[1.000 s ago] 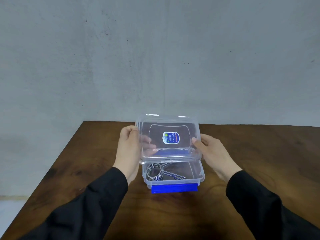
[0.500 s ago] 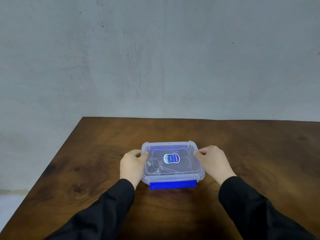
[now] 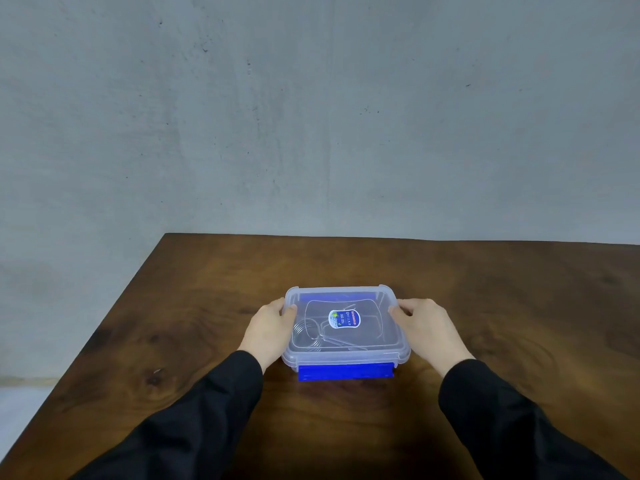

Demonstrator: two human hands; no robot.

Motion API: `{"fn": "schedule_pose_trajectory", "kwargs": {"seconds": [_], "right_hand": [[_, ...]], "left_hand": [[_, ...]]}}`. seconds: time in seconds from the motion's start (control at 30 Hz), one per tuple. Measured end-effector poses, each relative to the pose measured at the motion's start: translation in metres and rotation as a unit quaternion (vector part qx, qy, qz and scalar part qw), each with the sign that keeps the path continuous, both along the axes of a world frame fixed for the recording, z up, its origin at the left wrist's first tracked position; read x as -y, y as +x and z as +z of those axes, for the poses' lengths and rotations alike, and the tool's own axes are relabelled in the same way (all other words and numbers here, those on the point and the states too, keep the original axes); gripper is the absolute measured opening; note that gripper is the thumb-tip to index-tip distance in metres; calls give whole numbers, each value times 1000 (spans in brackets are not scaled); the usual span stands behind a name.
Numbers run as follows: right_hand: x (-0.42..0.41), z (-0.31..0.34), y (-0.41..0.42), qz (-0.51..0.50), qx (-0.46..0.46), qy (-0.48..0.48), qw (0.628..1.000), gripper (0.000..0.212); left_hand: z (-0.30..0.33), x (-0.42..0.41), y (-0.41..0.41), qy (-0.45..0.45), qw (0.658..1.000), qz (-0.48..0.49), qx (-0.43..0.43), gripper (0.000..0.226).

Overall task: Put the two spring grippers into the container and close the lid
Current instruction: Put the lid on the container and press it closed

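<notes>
Clear rectangular plastic container (image 3: 346,356) sits on the dark brown wooden table (image 3: 180,327), near its middle. Translucent plastic lid (image 3: 377,303) with an oval blue-and-white sticker (image 3: 344,319) lies flat on top of the container, covering it fully. Blue front latch flap (image 3: 345,371) hangs down along the near wall; I can't tell if it's snapped shut. A second blue strip shows through the lid at the far edge.

Coiled silver wire spring grippers (image 3: 306,336) are inside the container, left half, seen through the lid. One coil with straight legs running right is clear; a second is only faintly visible beside it, and I can't separate the two.

Left hand (image 3: 268,332) is against the container's left side, thumb on the lid's rim at the far-left corner, fingers wrapped down the wall. Right hand (image 3: 427,329) mirrors it on the right side, thumb touching the lid's edge near the far-right corner. Both hands are closed on the lidded container from opposite sides. Black sleeves (image 3: 214,414) cover both forearms.

Grey concrete wall (image 3: 311,116) stands behind the table.
</notes>
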State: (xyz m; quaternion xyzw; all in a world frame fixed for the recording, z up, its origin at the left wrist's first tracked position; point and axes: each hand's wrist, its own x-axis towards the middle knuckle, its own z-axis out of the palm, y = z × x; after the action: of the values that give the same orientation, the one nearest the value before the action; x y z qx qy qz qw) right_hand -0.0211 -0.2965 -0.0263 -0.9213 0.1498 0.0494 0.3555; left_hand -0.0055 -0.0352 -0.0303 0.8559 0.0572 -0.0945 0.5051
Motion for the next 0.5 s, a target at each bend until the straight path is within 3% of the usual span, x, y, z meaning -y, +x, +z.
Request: {"fn": "schedule_pose_trajectory", "kwargs": {"seconds": [0.23, 0.37, 0.5], "right_hand": [[4, -11, 11, 0, -7, 3, 1000, 23], [3, -8, 27, 27, -19, 84, 996, 49], [6, -13, 40, 63, -51, 176, 981, 47]], "left_hand": [[-3, 3, 3, -46, 998, 27, -25, 20], [-3, 1, 25, -27, 998, 15, -58, 64], [-2, 0, 40, -65, 995, -26, -68, 60]]}}
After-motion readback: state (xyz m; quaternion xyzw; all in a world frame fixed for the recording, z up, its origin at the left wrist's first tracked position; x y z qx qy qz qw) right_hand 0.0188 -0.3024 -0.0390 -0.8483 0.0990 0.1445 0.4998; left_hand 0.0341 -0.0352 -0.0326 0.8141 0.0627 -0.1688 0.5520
